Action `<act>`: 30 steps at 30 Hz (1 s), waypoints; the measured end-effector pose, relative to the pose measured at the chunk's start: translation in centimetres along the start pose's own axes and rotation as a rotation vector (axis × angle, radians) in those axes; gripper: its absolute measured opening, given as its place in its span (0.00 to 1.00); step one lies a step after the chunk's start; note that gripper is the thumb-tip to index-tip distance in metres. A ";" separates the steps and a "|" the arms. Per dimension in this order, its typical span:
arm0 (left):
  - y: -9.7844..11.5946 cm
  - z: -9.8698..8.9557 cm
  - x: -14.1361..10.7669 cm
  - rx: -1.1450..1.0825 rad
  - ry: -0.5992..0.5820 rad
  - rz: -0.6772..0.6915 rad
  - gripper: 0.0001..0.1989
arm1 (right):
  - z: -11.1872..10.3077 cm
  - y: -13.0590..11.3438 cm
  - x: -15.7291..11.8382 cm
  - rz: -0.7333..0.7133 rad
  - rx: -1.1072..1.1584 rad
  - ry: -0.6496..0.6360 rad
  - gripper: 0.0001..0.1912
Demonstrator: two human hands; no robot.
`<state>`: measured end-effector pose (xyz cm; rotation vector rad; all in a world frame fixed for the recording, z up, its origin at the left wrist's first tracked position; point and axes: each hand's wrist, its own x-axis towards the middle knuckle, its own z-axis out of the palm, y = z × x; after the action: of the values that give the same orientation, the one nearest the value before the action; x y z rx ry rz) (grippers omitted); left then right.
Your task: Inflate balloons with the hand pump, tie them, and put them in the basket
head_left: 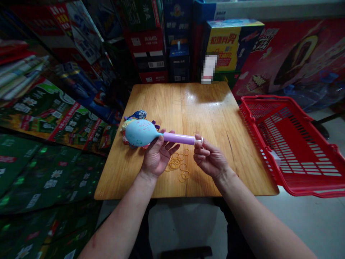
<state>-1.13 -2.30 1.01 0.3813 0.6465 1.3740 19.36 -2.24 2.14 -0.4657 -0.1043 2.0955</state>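
Note:
A light blue balloon [140, 132] with pink and green specks is partly inflated, its neck fitted on the end of a purple hand balloon pump [179, 138]. My left hand [157, 158] pinches the balloon's neck at that end, the other fingers curled loosely under the pump's barrel. At the opposite end, my right hand [210, 157] grips the pump's white handle, which is close against the barrel. Behind the blue balloon lie more balloons, among them a dark blue one [140, 114]; the rest are partly hidden. Several yellow rubber bands [175, 163] lie loose below the pump.
The wooden table [205, 108] spans the space before me. A red plastic basket [289, 144] stands against its right side. Stacked cartons [149, 46] rise behind the table, and green cartons [51, 172] crowd the left. A yellow and blue box [229, 43] sits past the far edge.

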 end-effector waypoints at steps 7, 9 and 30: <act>1.2 -0.2 0.9 -0.005 0.028 0.058 0.10 | -0.1 -2.0 -0.6 -0.022 -0.054 -0.038 0.04; 2.0 -0.5 1.2 -0.005 0.031 0.112 0.11 | -0.2 -2.8 -0.9 -0.068 -0.052 -0.044 0.04; 1.8 -0.6 1.6 0.040 0.036 0.125 0.12 | -0.3 -3.8 -1.2 -0.034 0.032 0.009 0.06</act>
<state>-2.85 -0.54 1.31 0.4361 0.6902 1.4913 23.08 -1.23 3.17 -0.4504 -0.0726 2.0590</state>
